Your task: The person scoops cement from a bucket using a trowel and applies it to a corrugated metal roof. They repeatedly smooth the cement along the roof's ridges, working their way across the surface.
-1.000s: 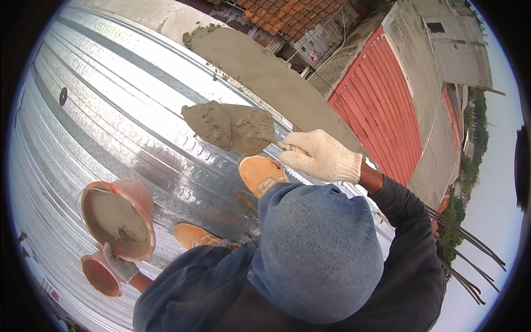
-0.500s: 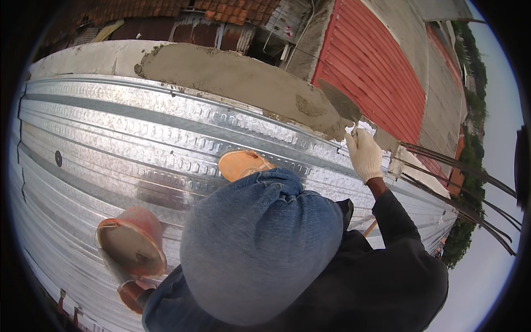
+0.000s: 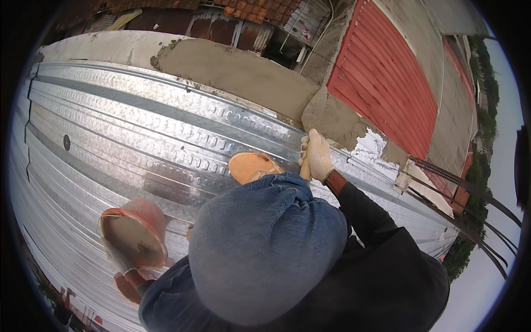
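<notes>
My right hand (image 3: 318, 156), in a cream knit glove, is closed around the handle of a trowel (image 3: 319, 115). The trowel's blade lies against wet grey mortar (image 3: 238, 72) spread along the top of a low wall. Its pale handle end sticks out below my fist. On my left, a worn orange bucket (image 3: 149, 218) tilts toward me with grey mortar inside. My left hand (image 3: 116, 257), also gloved, grips the bucket at its near-left side; part of its fingers is hidden.
Ribbed shiny metal roofing (image 3: 121, 133) spreads under me, with my tan shoe (image 3: 251, 166) on it. Beyond the wall lie a red corrugated roof (image 3: 381, 83) and tiled roofs (image 3: 260, 10). Dark cables (image 3: 459, 171) run off to the right. White material (image 3: 370, 145) shows beside the mortar.
My right hand has moved left and nearer to me, bringing the trowel down along the mortar. Mortar now covers more of the white patch. My left hand still holds the bucket.
</notes>
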Action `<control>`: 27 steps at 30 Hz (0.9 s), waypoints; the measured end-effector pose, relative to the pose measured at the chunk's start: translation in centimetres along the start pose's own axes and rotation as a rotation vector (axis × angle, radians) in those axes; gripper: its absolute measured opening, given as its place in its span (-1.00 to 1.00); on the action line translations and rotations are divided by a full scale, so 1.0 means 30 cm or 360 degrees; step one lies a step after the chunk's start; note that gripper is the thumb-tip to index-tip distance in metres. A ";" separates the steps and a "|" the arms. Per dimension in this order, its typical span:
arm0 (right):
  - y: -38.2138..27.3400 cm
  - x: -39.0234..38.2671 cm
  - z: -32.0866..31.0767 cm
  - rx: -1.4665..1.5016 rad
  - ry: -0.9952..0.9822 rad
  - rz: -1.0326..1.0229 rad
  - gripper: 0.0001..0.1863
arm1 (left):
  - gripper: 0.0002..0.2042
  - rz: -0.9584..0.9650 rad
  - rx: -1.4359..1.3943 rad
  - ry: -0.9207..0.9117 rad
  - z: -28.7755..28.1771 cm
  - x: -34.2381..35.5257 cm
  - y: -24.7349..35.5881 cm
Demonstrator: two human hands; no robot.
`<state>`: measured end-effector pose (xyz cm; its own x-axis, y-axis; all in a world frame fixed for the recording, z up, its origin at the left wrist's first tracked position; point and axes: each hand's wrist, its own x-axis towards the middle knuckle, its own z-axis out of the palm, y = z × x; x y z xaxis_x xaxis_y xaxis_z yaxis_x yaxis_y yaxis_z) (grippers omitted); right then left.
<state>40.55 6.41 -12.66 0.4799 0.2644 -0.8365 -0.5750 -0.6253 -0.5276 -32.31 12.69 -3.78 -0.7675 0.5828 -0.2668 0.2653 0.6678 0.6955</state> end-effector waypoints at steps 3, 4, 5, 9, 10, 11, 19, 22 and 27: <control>-0.032 -0.005 0.132 -0.0040 -0.0071 0.0042 -0.53 | -0.31 -0.0012 0.0001 0.0005 0.002 0.000 -0.015; -0.037 -0.007 0.179 -0.0057 -0.0083 0.0010 -0.52 | -0.31 -0.0011 0.0009 0.0003 0.003 -0.001 -0.022; -0.044 -0.008 0.227 -0.0073 -0.0094 -0.0022 -0.52 | -0.30 -0.0013 0.0008 0.0003 0.004 0.002 -0.026; -0.100 -0.015 0.408 -0.0107 -0.0199 -0.0077 -0.52 | -0.28 -0.0001 -0.0018 0.0022 -0.001 0.019 -0.044; -0.112 -0.012 0.453 -0.0098 -0.0237 -0.0060 -0.52 | -0.28 -0.0009 -0.0005 0.0002 -0.003 0.015 -0.042; -0.123 -0.011 0.500 -0.0089 -0.0277 -0.0044 -0.53 | -0.27 -0.0018 0.0008 -0.0015 -0.008 0.009 -0.039; -0.180 -0.031 0.798 -0.0261 -0.0548 -0.0189 -0.58 | -0.29 -0.0038 0.0050 -0.0014 0.036 -0.057 0.030; -0.202 0.004 0.835 -0.0942 -0.0603 -0.0451 -0.40 | -0.30 -0.0017 0.0061 -0.0028 0.024 -0.040 0.017; -0.201 0.086 0.591 -0.2017 -0.0190 -0.1306 -0.37 | -0.31 0.0023 0.0032 0.0026 -0.023 0.011 -0.054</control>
<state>33.51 23.88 -14.26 0.2837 0.8608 -0.4226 0.7806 -0.4633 -0.4196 -33.39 11.48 -4.54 -0.7731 0.5847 -0.2458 0.2878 0.6687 0.6856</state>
